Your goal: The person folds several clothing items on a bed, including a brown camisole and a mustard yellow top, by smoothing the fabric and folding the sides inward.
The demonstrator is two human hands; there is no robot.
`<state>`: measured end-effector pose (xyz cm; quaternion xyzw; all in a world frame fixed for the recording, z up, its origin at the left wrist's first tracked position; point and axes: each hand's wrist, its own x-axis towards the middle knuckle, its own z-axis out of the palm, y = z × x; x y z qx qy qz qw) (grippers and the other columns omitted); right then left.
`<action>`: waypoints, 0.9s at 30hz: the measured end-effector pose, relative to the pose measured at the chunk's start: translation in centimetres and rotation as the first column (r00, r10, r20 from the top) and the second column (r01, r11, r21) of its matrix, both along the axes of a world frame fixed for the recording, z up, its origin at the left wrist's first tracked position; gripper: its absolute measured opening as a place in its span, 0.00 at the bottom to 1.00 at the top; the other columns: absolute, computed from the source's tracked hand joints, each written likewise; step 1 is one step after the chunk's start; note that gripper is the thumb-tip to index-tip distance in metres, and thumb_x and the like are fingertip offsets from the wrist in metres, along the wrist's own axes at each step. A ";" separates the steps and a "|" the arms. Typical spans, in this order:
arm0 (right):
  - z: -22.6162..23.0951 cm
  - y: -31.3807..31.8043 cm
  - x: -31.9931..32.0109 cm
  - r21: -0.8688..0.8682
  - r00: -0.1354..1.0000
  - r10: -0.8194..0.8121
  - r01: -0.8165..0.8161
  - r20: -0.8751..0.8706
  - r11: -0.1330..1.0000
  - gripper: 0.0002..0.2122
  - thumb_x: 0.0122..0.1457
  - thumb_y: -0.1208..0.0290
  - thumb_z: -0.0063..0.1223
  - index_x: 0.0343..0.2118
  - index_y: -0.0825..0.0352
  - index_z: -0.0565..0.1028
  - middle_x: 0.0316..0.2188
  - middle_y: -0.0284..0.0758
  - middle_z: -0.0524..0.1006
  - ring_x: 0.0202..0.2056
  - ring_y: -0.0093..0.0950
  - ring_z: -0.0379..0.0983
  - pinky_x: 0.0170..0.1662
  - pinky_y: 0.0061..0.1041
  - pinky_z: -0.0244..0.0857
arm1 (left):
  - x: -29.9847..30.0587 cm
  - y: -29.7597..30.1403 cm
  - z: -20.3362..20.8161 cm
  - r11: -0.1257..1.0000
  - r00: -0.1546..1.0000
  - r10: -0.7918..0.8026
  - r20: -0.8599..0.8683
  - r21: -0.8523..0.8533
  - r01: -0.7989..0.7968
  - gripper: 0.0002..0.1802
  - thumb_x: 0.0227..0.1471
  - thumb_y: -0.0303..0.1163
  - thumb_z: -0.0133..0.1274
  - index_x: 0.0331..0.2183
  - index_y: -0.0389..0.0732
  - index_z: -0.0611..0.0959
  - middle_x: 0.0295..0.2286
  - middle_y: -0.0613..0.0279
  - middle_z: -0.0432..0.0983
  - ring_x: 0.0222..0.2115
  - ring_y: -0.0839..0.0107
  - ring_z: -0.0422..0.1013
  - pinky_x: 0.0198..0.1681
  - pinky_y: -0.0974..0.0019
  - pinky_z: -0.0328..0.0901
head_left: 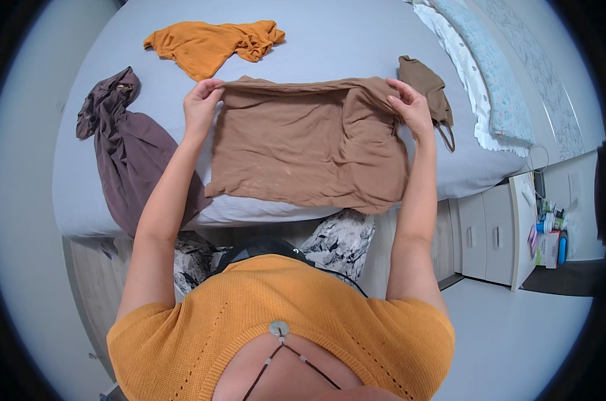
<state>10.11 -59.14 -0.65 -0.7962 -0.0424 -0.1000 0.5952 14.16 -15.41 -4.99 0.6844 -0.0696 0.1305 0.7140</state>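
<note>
A brown garment (pixel 283 147) lies spread across the near part of the bed, its far edge folded over and raised a little. My left hand (pixel 202 105) pinches its far left corner between thumb and fingers. At the far right corner, my right hand (pixel 411 107) grips the same cloth. Creases bunch toward the right half, and a few pale marks show near the lower left. What kind of garment it is, I cannot tell.
The bed (pixel 329 40) has a pale grey sheet. An orange garment (pixel 209 45) lies at the far left, a crumpled dark purple one (pixel 132 154) at the left, an olive strappy top (pixel 424 87) at the right. Folded bedding (pixel 497 87) lines the right side. A white cabinet (pixel 487 230) stands at right.
</note>
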 end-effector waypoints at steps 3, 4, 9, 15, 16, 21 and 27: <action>0.6 -0.5 0.8 -0.021 0.996 0.087 -0.088 -0.028 0.996 0.12 0.53 0.77 0.56 0.42 0.67 0.76 0.27 0.22 0.73 0.29 0.12 0.65 0.34 0.13 0.61 | 0.1 0.5 0.2 1.000 0.999 0.022 0.028 -0.004 -0.022 0.05 0.52 0.21 0.51 0.35 0.35 0.76 0.35 0.65 0.76 0.35 0.81 0.70 0.40 0.76 0.66; 1.0 -0.5 1.1 -0.070 0.999 0.041 -0.041 0.000 0.997 0.11 0.53 0.76 0.56 0.41 0.67 0.77 0.27 0.22 0.73 0.29 0.12 0.65 0.34 0.13 0.61 | 0.2 0.6 0.4 0.999 0.995 0.050 0.088 -0.002 -0.050 0.05 0.53 0.22 0.50 0.35 0.36 0.76 0.37 0.64 0.75 0.36 0.81 0.69 0.40 0.75 0.65; 1.4 -2.1 5.2 -0.155 0.952 -0.181 0.223 0.248 0.962 0.07 0.53 0.74 0.56 0.35 0.67 0.77 0.26 0.26 0.76 0.28 0.14 0.68 0.34 0.15 0.62 | 1.9 0.4 4.4 0.972 0.996 0.010 0.091 -0.233 0.011 0.06 0.55 0.26 0.47 0.37 0.40 0.72 0.41 0.62 0.74 0.37 0.82 0.66 0.39 0.76 0.63; 0.0 0.5 10.7 -0.580 0.948 -0.257 0.319 0.189 0.749 0.07 0.54 0.68 0.54 0.35 0.62 0.77 0.31 0.39 0.78 0.34 0.34 0.75 0.38 0.31 0.67 | 9.3 0.5 2.9 0.973 0.973 0.111 -0.204 -0.177 -0.148 0.09 0.54 0.30 0.50 0.37 0.38 0.72 0.31 0.66 0.74 0.29 0.76 0.68 0.33 0.71 0.64; -0.7 1.5 11.9 -0.596 0.950 -0.247 0.312 0.190 0.740 0.07 0.55 0.67 0.52 0.33 0.62 0.76 0.32 0.40 0.78 0.37 0.40 0.74 0.39 0.35 0.67 | 11.4 1.4 0.3 0.973 0.956 0.204 -0.211 -0.060 -0.221 0.09 0.54 0.31 0.50 0.36 0.38 0.72 0.30 0.65 0.74 0.29 0.74 0.69 0.34 0.69 0.64; -5.0 1.2 15.5 -0.637 0.948 -0.299 0.298 0.109 0.711 0.08 0.56 0.67 0.49 0.36 0.65 0.73 0.34 0.44 0.77 0.40 0.42 0.73 0.43 0.38 0.65 | 13.9 -0.6 -3.9 0.822 0.896 0.436 -0.079 0.441 -0.361 0.07 0.55 0.31 0.47 0.34 0.38 0.73 0.29 0.56 0.75 0.32 0.62 0.72 0.35 0.61 0.65; -6.4 -0.3 17.8 -0.609 0.913 -0.382 0.385 0.141 0.694 0.07 0.58 0.68 0.47 0.37 0.64 0.70 0.35 0.45 0.76 0.40 0.45 0.72 0.42 0.39 0.64 | 16.5 -1.7 -1.4 0.640 0.907 0.366 0.209 0.651 -0.409 0.07 0.56 0.32 0.44 0.36 0.39 0.69 0.31 0.44 0.75 0.35 0.46 0.71 0.38 0.49 0.63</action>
